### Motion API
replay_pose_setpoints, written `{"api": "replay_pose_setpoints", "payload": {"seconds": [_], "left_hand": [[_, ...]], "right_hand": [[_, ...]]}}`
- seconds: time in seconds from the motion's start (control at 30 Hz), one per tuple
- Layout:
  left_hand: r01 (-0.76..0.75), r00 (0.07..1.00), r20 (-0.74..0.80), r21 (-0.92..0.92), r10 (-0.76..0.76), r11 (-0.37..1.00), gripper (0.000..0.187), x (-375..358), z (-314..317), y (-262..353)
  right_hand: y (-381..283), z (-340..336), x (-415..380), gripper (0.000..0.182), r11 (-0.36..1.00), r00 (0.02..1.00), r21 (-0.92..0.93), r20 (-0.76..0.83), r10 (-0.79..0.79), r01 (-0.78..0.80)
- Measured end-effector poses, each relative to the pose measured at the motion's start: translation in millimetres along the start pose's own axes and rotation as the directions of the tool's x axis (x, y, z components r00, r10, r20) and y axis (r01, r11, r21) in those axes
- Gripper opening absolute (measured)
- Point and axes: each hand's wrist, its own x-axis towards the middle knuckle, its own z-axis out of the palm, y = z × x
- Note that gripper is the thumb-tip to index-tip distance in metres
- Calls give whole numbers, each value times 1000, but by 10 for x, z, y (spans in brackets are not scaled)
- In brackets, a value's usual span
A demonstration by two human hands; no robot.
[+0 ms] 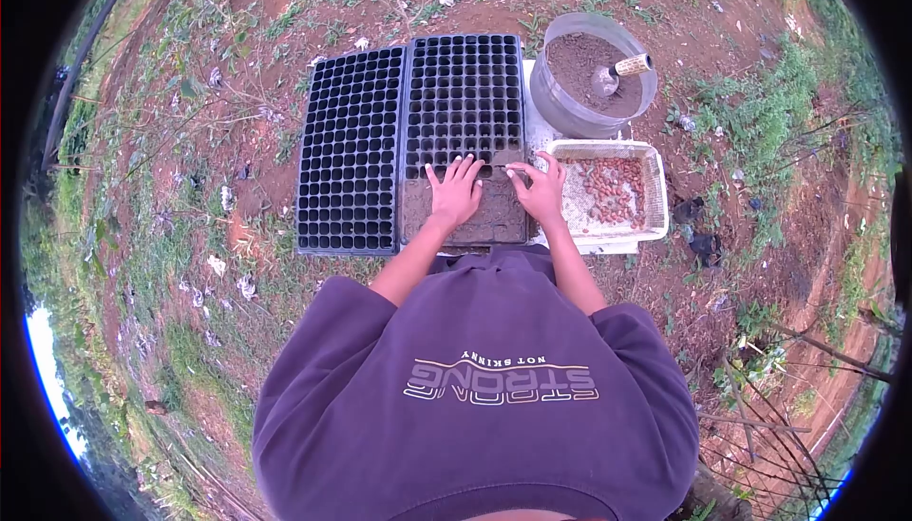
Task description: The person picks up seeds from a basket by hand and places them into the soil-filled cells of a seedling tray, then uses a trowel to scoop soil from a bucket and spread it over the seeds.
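My left hand (456, 190) lies palm down with fingers spread on the black seedling tray (464, 94). Dark soil (480, 228) fills the cells at the tray's near end, while the far cells hold none. At the right side of that soil, my right hand (541, 190) has its thumb and index finger pinched together close to the surface. Whatever is between those fingertips is too small to make out. Just right of this hand is a white plastic basket (659, 200) with reddish-brown seeds (617, 189) scattered inside.
A second black seedling tray (350, 151) with unfilled cells stands against the first one's left side. Behind the basket is a round translucent tub (560, 108) of soil, with a light-handled trowel (631, 66) stuck in it. Grass, weeds and bare earth surround everything.
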Motion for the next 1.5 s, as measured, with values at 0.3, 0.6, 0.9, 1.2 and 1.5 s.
{"api": "replay_pose_setpoints", "payload": {"seconds": [0.3, 0.6, 0.9, 1.2, 1.5], "left_hand": [[-10, 1000, 25, -55, 11, 998, 48, 4, -50, -50], [-9, 989, -144, -266, -30, 964, 32, -436, -94, -283], [-137, 885, -465, -327, -33, 935, 10, -885, -140, -350], [-166, 888, -457, -433, -57, 886, 12, -1158, 22, 69], [-198, 920, -391, -482, -8, 853, 15, -1040, 6, 535]], "right_hand": [[8, -1, -6, 16, 995, 996, 79, -62, 62, -57], [-175, -45, -127, 12, 994, 949, 106, -316, -1, 36], [-599, -48, -812, 30, 934, 889, 292, -342, 304, -206], [-520, -389, -1427, 32, 924, 824, 153, -418, 383, -352], [-190, -709, -1268, 26, 943, 856, 41, -409, 318, -331]]}}
